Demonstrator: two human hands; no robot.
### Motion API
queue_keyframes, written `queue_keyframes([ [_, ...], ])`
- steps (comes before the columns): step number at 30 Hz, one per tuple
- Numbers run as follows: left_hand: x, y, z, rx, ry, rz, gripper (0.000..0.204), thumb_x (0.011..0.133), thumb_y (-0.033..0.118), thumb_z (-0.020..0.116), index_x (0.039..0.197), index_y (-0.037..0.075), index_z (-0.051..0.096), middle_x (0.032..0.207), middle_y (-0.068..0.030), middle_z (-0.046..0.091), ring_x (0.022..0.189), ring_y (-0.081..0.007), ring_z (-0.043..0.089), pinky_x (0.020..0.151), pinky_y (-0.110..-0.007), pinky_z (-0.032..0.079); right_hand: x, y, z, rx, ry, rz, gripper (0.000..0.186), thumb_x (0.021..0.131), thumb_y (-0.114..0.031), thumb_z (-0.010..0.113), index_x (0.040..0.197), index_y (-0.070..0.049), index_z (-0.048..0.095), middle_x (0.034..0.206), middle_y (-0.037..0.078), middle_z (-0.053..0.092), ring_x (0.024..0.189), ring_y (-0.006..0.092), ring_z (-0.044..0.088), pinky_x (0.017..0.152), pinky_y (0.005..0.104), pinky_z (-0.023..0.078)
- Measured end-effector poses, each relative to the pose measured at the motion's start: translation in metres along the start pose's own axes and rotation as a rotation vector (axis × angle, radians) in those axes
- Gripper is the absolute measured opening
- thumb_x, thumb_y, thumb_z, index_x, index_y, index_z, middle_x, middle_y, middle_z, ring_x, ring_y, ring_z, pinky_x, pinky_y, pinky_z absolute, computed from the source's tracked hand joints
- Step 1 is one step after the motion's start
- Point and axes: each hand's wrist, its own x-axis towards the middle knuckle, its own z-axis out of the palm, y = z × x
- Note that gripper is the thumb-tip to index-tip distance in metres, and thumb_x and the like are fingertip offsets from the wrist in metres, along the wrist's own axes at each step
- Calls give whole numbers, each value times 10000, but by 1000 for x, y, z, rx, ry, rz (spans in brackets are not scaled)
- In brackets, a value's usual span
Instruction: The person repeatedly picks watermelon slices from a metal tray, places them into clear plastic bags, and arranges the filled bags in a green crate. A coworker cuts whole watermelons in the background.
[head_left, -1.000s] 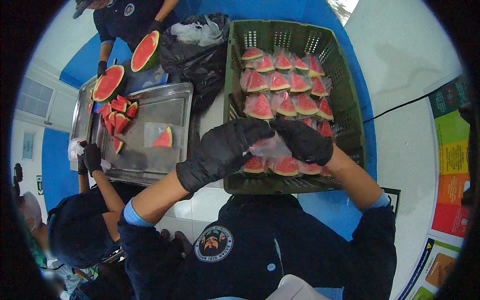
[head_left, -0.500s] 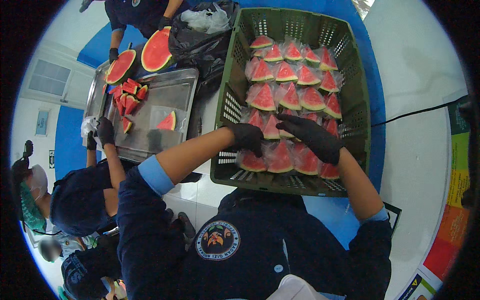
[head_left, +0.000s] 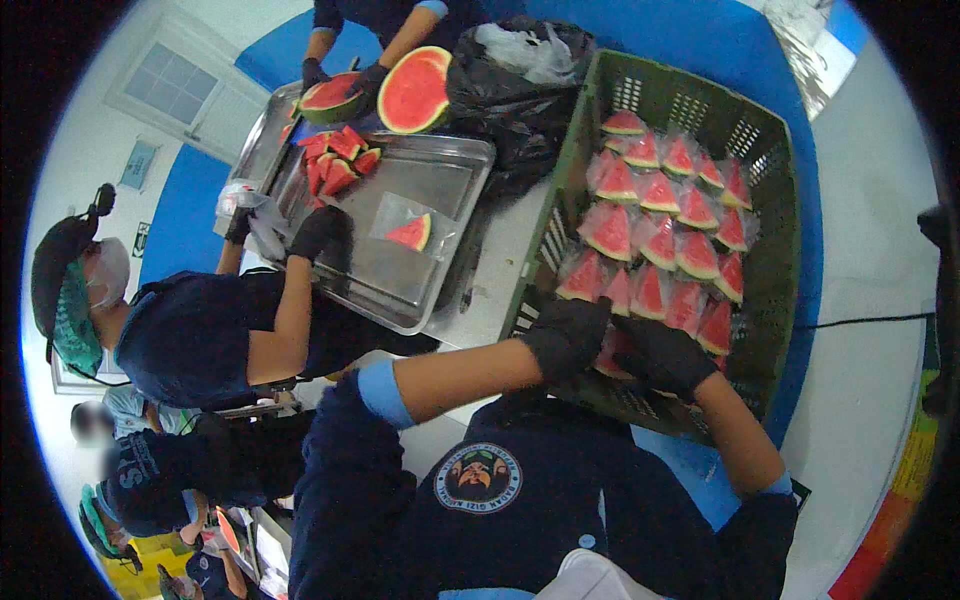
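Wedges of watermelon in clear plastic bags point(head_left: 657, 240) stand in rows inside a green plastic crate point(head_left: 548, 215). Both my hands, in black gloves, are low at the crate's near side. My left hand point(head_left: 568, 338) is closed, knuckles up, at the near left corner. Close beside it, my right hand point(head_left: 665, 355) curls inward with bent fingers. A bagged watermelon wedge point(head_left: 611, 356) shows between the two hands, held from both sides; its lower part and my fingertips are partly hidden.
Left of the crate, a metal tray point(head_left: 400, 300) holds cut watermelon pieces point(head_left: 335, 160) and one bagged wedge point(head_left: 410, 233). A black plastic bag point(head_left: 515, 110) lies between. One co-worker handles a plastic bag point(head_left: 262, 220) beside the tray; another holds a watermelon half point(head_left: 332, 95) at the far side.
My view has shifted, so crate and tray sit farther right. My hands have drawn closer together at the crate's near side. The far co-worker now has both hands on a watermelon half.
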Motion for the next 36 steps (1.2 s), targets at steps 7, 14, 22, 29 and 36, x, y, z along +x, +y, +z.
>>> queue_keyframes([
  [7, -57, -143, -62, -38, 514, -528, 235, 841, 263, 598, 1011, 103, 625, 891, -138, 668, 806, -322, 649, 682, -428, 498, -9, -7, -24, 284, 278, 7, 581, 882, -334, 591, 1387, -114, 406, 1313, 167, 521, 1180, 309, 528, 969, 403, 430],
  [14, -82, -249, 27, -27, 577, -417, 216, 776, 201, 610, 973, 126, 661, 934, -146, 599, 887, -346, 594, 755, -436, 472, 20, -71, -40, 326, 361, -145, 489, 902, -326, 566, 1347, -149, 465, 1320, 148, 516, 1206, 303, 497, 1011, 402, 388],
  [22, -101, -263, -12, -116, 859, -427, 201, 880, 235, 542, 941, 80, 654, 929, -136, 614, 876, -330, 592, 749, -431, 477, 138, -175, -45, 178, 295, -385, 626, 824, -275, 645, 1385, -154, 395, 1303, 195, 503, 1194, 339, 491, 1016, 403, 388],
  [29, -138, -262, -73, -762, 1000, -457, 201, 915, 171, 554, 1014, 15, 634, 873, -59, 648, 771, -126, 589, 720, -285, 484, 232, -218, -18, -17, 374, -529, 938, 647, -384, 795, 1418, -133, 321, 1367, 195, 433, 1215, 351, 469, 1027, 401, 382],
  [36, -171, -229, -115, -901, 1022, -398, 223, 908, 176, 572, 1057, 19, 625, 910, -69, 658, 792, -146, 602, 747, -269, 479, 225, -251, -16, 351, 400, -316, 285, 804, -289, 686, 965, -54, 680, 979, 100, 665, 902, 196, 619, 785, 328, 471],
])
